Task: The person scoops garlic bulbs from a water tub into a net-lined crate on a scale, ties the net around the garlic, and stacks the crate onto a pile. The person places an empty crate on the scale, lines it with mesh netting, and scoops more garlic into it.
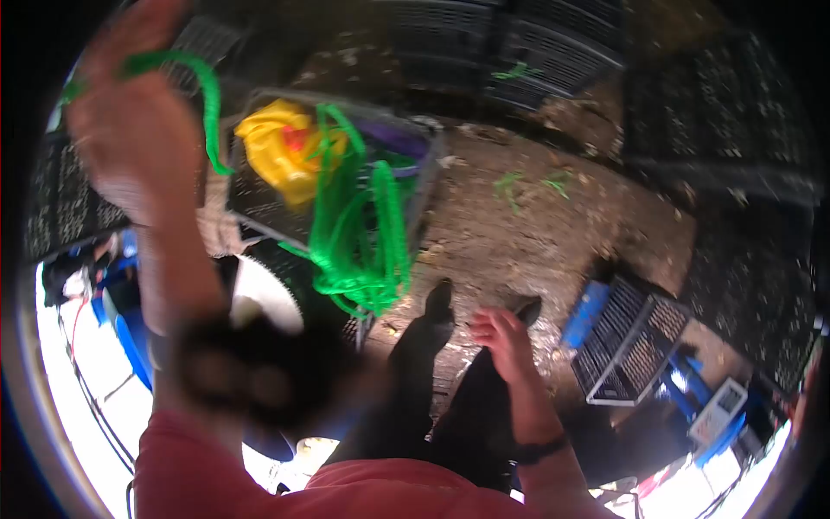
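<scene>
My left hand (134,130) is raised at the upper left, blurred by motion. Its fingers seem closed around a strip of green mesh netting (212,108), whose loose end dangles beside the wrist. Below and to the right of this hand, a grey crate (432,160) holds a heap of green netting (359,233), part of which spills over the near rim. A yellow bag (290,151) with a red patch and something purple (393,138) share the crate. Low in front of my legs hangs my right hand (506,343), its fingers loosely bent and a little apart, holding nothing.
Dark plastic crates (553,52) line the far side and the right. Green scraps (553,182) lie on the dirty floor (484,225). At the right stand a tilted crate (631,346), a blue cylinder (586,314) and a scale-like device with a display (719,411). A dark blurred object (259,372) blocks the lower left.
</scene>
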`<state>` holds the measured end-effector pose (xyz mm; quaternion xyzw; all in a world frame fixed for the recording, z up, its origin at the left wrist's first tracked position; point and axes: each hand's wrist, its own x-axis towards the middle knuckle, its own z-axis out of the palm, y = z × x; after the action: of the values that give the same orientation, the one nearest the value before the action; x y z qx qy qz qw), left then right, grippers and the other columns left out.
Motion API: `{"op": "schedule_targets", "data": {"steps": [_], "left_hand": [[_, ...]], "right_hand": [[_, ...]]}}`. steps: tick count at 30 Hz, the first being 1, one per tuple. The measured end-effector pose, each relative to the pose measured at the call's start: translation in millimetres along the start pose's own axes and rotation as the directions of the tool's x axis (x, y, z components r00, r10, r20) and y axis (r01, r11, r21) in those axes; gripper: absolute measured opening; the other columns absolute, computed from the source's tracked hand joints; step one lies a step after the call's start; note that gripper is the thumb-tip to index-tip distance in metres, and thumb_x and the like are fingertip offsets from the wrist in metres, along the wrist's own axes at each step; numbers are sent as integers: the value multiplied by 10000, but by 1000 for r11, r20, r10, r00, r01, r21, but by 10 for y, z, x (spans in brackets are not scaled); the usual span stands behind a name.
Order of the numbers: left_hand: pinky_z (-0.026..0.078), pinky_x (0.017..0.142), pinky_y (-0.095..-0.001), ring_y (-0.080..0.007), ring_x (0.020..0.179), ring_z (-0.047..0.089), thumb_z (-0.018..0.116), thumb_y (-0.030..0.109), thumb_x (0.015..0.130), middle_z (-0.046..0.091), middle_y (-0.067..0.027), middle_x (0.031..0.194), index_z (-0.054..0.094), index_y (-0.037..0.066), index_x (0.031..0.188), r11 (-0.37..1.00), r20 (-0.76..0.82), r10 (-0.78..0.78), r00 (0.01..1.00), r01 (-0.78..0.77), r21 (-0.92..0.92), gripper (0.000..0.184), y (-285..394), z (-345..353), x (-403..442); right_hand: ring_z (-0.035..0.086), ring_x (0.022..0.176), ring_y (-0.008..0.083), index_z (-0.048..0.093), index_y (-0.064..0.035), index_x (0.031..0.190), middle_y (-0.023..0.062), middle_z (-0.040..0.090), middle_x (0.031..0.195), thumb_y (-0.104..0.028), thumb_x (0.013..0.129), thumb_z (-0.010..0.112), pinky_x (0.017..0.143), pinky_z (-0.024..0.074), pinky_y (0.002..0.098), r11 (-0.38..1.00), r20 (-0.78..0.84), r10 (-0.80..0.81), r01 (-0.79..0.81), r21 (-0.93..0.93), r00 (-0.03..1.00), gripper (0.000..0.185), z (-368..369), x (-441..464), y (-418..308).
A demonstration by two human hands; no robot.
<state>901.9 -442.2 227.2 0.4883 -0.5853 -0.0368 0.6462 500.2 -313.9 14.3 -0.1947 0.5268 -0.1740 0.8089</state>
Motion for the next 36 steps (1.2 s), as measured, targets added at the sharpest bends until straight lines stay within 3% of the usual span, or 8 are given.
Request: {"op": "schedule_targets", "data": {"steps": [7, 14, 15, 22, 28, 31, 33, 36], "left_hand": [[338, 980, -416, -301, 1106, 482, 449, 215, 941, 526, -144, 1139, 496, 35, 1168, 429, 946, 259, 197, 854, -295, 293, 1597, 2258, -2799], [415, 910, -336, -271, 1036, 547, 458, 53, 905, 566, -132, 1101, 557, 23, 1099, 171, 984, -104, -145, 972, 161, 220, 1722, 1954, -3391], [407, 919, -337, -251, 1071, 532, 443, 87, 921, 566, -130, 1120, 570, 24, 1087, 582, 980, -186, -68, 796, 166, 219, 1577, 1993, -3373], [498, 677, -299, -141, 688, 597, 451, 337, 939, 620, -93, 833, 594, -11, 1005, 215, 803, -569, -176, 911, 352, 382, 1234, 3597, -3332], [495, 621, -304, -163, 691, 619, 481, 362, 924, 636, -92, 787, 598, 20, 875, -60, 964, 91, -249, 965, 255, 364, 2404, 5787, -3629], [506, 677, -325, -182, 722, 625, 534, 423, 882, 650, -98, 829, 601, 12, 896, 407, 779, -348, -521, 665, 627, 417, 2778, 6254, -4300], [500, 713, -316, -189, 759, 623, 564, 397, 867, 641, -107, 857, 591, -19, 943, 856, 983, -165, -83, 482, 185, 423, 2554, 6322, -5002], [484, 709, -295, -169, 800, 606, 600, 241, 847, 608, -101, 946, 587, -11, 987, 914, 971, -201, -127, 331, 233, 289, 2942, 6070, -5176]], "right_hand": [[589, 934, 339, 303, -11, 1349, 237, 550, 1115, -618, 862, 360, 805, 468, 449, 762, 417, -154, -161, 627, 896, 781, -126, -237, -601], [326, 425, 54, 542, -37, 1028, 2, 489, 678, -349, 941, 435, 398, 264, 199, 436, -480, -244, 537, 722, 843, 341, -2241, -996, -188], [364, 450, 80, 549, -41, 1025, 10, 499, 683, -356, 941, 425, 424, 307, 226, 446, -543, -278, 607, 658, 792, 349, -2451, -1136, -57], [480, 652, 105, 541, -23, 1113, -4, 540, 787, -386, 925, 446, 584, 388, 253, 265, -918, -183, 917, 298, 352, 419, -3120, -1884, 364], [495, 728, 84, 498, -14, 1178, 20, 539, 893, -358, 948, 424, 630, 415, 231, -17, -959, -260, 994, -108, -109, 420, -3678, -2665, 626], [509, 760, 114, 486, -16, 1179, 50, 538, 969, -325, 965, 382, 669, 431, 259, 151, -954, -213, 957, -247, -213, 390, -3984, -2992, 754], [513, 774, 120, 488, -17, 1173, 58, 539, 994, -322, 966, 380, 683, 434, 261, 176, -963, -132, 951, -256, -235, 384, -4173, -3133, 830], [523, 812, 125, 512, -24, 1134, 63, 539, 1039, -277, 962, 406, 722, 444, 261, 329, -980, -58, 924, -197, -188, 324, -4466, -3244, 1090]]}}
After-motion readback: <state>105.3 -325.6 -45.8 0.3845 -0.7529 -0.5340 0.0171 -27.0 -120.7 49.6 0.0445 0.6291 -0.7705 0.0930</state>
